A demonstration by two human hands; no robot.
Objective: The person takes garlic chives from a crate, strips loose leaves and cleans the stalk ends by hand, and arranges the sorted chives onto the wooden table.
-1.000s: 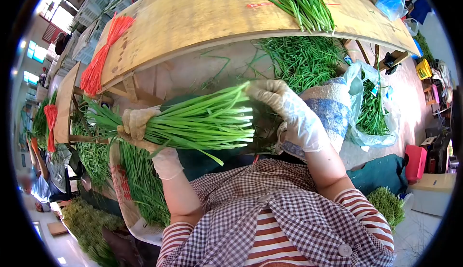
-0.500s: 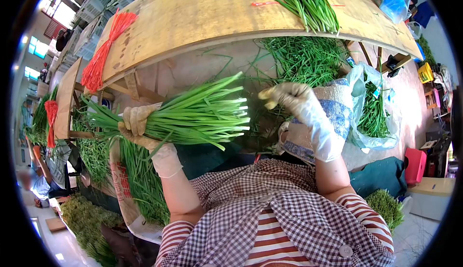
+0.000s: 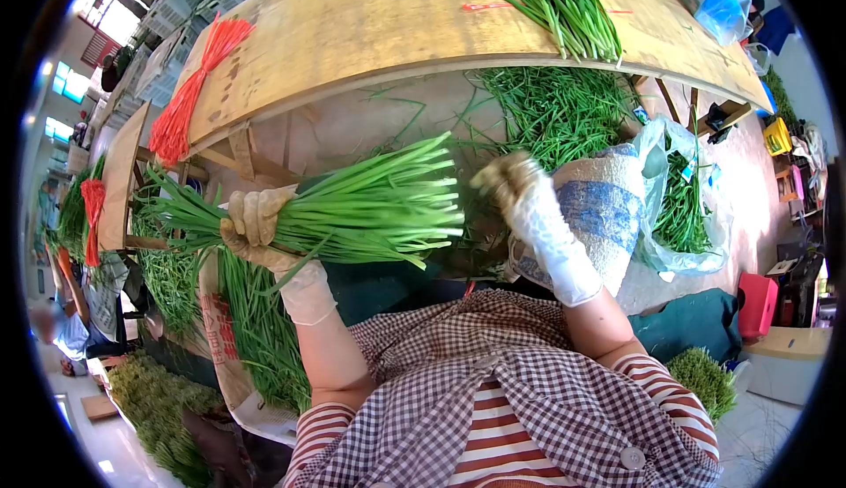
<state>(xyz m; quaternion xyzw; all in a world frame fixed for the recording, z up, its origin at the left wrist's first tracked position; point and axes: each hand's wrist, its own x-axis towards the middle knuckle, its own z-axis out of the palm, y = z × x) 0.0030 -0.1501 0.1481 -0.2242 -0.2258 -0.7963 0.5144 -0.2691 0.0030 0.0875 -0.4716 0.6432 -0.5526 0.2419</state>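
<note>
My left hand [image 3: 256, 223], in a soiled pale glove, is wrapped round a bunch of garlic chives [image 3: 374, 206]. The pale stem ends point right and the leafy tips spread out to the left. Just right of the stem ends, apart from them, is my gloved right hand [image 3: 520, 190]. Its fingers are bent but smeared by motion, so whether anything is in them cannot be made out. Beneath my left hand, more long chives [image 3: 264, 334] lie in a white sack-like holder [image 3: 214, 312].
Ahead stands a wooden table [image 3: 352, 25] bearing another chive bunch [image 3: 564, 7] and red ties [image 3: 201, 82]. Loose greens [image 3: 564, 109] are heaped on the floor below. At right are a woven sack [image 3: 599, 210] and a plastic bag [image 3: 687, 223]. Another person [image 3: 75, 329] is at far left.
My right hand has moved a little left and down, and its forearm has swung inward. The chive bunch in my left hand has shifted slightly right.
</note>
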